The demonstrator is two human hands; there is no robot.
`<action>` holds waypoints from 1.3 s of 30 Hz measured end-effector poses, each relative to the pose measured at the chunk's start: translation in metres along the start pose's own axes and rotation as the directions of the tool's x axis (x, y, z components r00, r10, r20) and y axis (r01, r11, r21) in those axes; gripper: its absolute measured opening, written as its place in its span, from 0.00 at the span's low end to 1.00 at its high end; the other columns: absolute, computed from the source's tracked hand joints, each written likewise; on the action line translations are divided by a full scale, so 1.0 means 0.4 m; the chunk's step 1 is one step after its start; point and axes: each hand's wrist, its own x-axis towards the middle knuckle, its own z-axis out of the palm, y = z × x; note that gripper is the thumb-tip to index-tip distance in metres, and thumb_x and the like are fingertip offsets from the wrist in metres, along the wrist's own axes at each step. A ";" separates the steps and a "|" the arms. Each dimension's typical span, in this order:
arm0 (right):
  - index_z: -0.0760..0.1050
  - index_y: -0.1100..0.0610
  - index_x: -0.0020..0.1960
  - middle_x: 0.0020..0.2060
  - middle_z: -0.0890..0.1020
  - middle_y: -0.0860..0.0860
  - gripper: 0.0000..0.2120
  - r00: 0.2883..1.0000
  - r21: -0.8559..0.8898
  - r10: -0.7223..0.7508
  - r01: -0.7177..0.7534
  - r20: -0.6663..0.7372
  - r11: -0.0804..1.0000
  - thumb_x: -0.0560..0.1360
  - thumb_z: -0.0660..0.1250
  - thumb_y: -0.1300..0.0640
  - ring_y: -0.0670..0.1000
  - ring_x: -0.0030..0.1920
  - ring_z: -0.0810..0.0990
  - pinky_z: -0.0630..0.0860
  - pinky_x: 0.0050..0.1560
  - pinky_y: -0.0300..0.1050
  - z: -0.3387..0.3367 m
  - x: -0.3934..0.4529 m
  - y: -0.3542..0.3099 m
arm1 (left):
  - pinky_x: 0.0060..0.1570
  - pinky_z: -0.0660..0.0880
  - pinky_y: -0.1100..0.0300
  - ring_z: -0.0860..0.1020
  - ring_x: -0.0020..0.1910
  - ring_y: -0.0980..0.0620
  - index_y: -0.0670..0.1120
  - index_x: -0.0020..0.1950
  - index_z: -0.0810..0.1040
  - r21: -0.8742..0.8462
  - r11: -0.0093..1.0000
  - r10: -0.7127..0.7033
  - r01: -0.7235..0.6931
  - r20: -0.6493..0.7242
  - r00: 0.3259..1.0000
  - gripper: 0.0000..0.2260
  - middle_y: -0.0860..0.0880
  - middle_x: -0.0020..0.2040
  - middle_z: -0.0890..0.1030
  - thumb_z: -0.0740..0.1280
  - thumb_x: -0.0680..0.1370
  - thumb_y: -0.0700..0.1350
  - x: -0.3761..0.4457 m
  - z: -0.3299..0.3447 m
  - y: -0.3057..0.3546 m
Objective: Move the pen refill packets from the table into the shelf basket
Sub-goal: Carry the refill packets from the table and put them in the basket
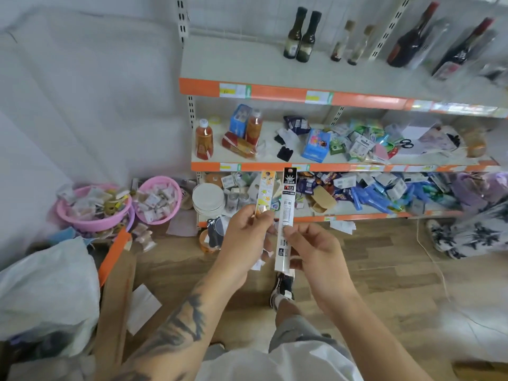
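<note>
- Your left hand [247,237] pinches the yellow packet [265,192]; your right hand [313,248] pinches the black-topped packet [286,218].
- Both packets stand upright, long axes toward the shelf [357,166] ahead.
- The pink baskets [110,218] sit on the floor, far to your left; the left hand is nearer.
- No shelf basket is identifiable.

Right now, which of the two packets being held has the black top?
The silver packet pinched by the right hand. The one in the left hand is the yellow-orange flowered packet, with no black on it.
</note>
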 end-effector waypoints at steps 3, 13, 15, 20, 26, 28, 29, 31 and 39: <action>0.81 0.58 0.52 0.43 0.84 0.66 0.06 0.993 0.012 -0.119 0.119 0.015 0.993 0.83 0.68 0.56 0.75 0.45 0.80 0.79 0.46 0.68 -0.029 0.098 -0.062 | 0.41 0.79 0.52 0.82 0.40 0.44 0.47 0.53 0.85 -0.042 0.998 0.038 -0.038 -0.010 0.999 0.05 0.41 0.44 0.85 0.70 0.81 0.45 0.078 0.072 0.076; 0.81 0.56 0.52 0.40 0.81 0.62 0.03 0.935 0.097 -0.355 0.353 0.008 0.931 0.81 0.70 0.57 0.58 0.37 0.76 0.77 0.39 0.50 -0.193 0.462 -0.360 | 0.66 0.75 0.41 0.85 0.56 0.46 0.49 0.47 0.87 -0.181 0.967 0.160 -0.177 -0.104 0.982 0.06 0.46 0.50 0.88 0.72 0.80 0.46 0.343 0.357 0.359; 0.81 0.56 0.51 0.37 0.80 0.56 0.04 0.915 0.095 -0.403 0.399 0.023 0.912 0.81 0.70 0.56 0.57 0.36 0.74 0.75 0.39 0.52 -0.235 0.526 -0.421 | 0.62 0.77 0.44 0.85 0.53 0.45 0.47 0.45 0.88 -0.180 0.955 0.215 -0.235 -0.124 0.969 0.06 0.44 0.49 0.88 0.72 0.79 0.45 0.390 0.413 0.413; 0.83 0.55 0.50 0.39 0.83 0.57 0.06 0.878 0.059 -0.471 0.467 0.086 0.882 0.82 0.68 0.55 0.57 0.35 0.74 0.74 0.37 0.54 -0.343 0.643 -0.565 | 0.30 0.70 0.56 0.72 0.28 0.47 0.45 0.44 0.87 -0.145 0.924 0.340 -0.353 -0.109 0.934 0.06 0.40 0.36 0.76 0.73 0.79 0.44 0.492 0.522 0.523; 0.84 0.53 0.51 0.40 0.83 0.53 0.06 0.776 0.040 -0.583 0.592 0.240 0.805 0.82 0.69 0.58 0.53 0.36 0.74 0.73 0.35 0.46 -0.423 0.739 -0.687 | 0.25 0.71 0.60 0.70 0.27 0.50 0.44 0.41 0.86 -0.066 0.845 0.518 -0.530 -0.141 0.844 0.04 0.40 0.33 0.73 0.74 0.77 0.41 0.547 0.591 0.640; 0.84 0.51 0.51 0.36 0.81 0.46 0.07 0.735 0.026 -0.624 0.641 0.265 0.767 0.81 0.69 0.60 0.53 0.35 0.72 0.72 0.34 0.48 -0.429 0.771 -0.719 | 0.25 0.71 0.59 0.70 0.28 0.50 0.45 0.40 0.85 -0.019 0.820 0.564 -0.571 -0.140 0.814 0.05 0.42 0.32 0.75 0.74 0.77 0.40 0.563 0.601 0.671; 0.85 0.50 0.52 0.35 0.80 0.44 0.08 0.721 0.029 -0.638 0.656 0.269 0.754 0.81 0.69 0.60 0.56 0.35 0.71 0.71 0.35 0.49 -0.430 0.785 -0.733 | 0.26 0.72 0.58 0.71 0.28 0.49 0.46 0.40 0.85 0.005 0.807 0.586 -0.591 -0.134 0.799 0.05 0.43 0.32 0.76 0.74 0.77 0.41 0.571 0.604 0.687; 0.85 0.49 0.51 0.33 0.81 0.44 0.09 0.689 0.047 -0.672 0.688 0.272 0.725 0.81 0.69 0.62 0.53 0.34 0.71 0.72 0.36 0.45 -0.428 0.806 -0.766 | 0.26 0.72 0.56 0.71 0.28 0.49 0.47 0.40 0.85 0.042 0.779 0.626 -0.626 -0.122 0.771 0.05 0.44 0.32 0.78 0.74 0.77 0.42 0.586 0.605 0.723; 0.75 0.51 0.60 0.37 0.85 0.57 0.14 0.629 0.012 -0.774 0.775 0.067 0.631 0.78 0.73 0.62 0.55 0.35 0.78 0.75 0.35 0.41 -0.394 0.885 -1.029 | 0.28 0.71 0.56 0.72 0.28 0.49 0.44 0.46 0.85 0.028 0.754 0.656 -0.656 -0.071 0.751 0.12 0.47 0.37 0.79 0.67 0.83 0.50 0.658 0.581 0.947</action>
